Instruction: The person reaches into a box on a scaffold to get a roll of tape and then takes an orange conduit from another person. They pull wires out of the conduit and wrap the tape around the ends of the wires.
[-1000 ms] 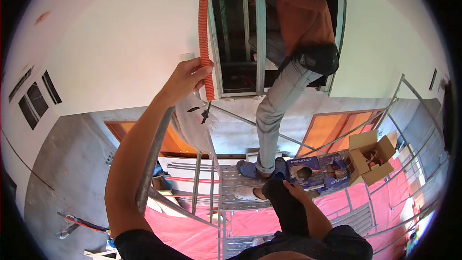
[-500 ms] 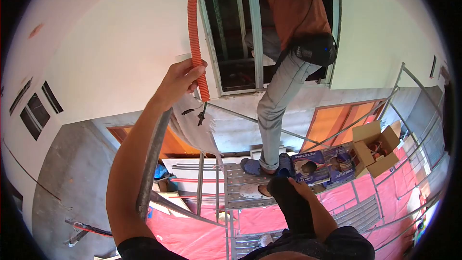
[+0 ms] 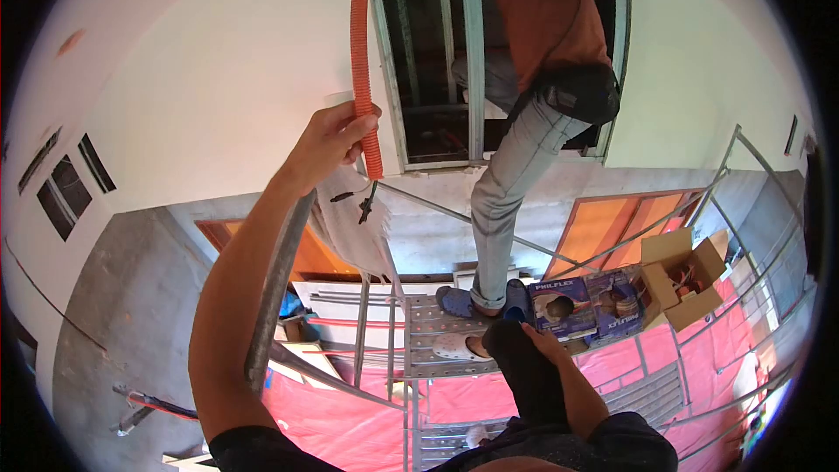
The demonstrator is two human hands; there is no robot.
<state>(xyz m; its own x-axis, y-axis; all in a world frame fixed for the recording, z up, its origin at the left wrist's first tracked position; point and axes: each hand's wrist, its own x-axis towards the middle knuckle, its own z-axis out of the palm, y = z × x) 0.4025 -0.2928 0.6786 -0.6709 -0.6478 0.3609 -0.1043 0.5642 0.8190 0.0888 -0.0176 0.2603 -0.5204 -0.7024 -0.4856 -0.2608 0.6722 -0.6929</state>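
My left hand (image 3: 336,140) is closed round the lower part of an orange corrugated conduit (image 3: 361,44), which runs up out of the top of the view. Dark wires (image 3: 366,208) with a taped end hang from the conduit's lower opening. My right hand (image 3: 544,345) rests beside my bent knee (image 3: 516,350) in dark cloth; its fingers are partly visible and slightly spread, and nothing shows in them. A co-worker (image 3: 551,35) in a brown top and grey jeans straddles the window frame (image 3: 474,70), one foot on the scaffold platform.
Two PHILFLEX boxes (image 3: 559,306) and an open carton (image 3: 673,284) stand on the right of the metal platform (image 3: 424,341). Scaffold braces (image 3: 463,220) cross in front of the wall. A thick metal pole (image 3: 278,297) stands by my left arm. Pink sheeting (image 3: 323,415) lies below.
The view has shifted slightly, so the window, co-worker and conduit sit a little farther right. My left hand keeps its hold on the conduit, and my right hand stays by the knee.
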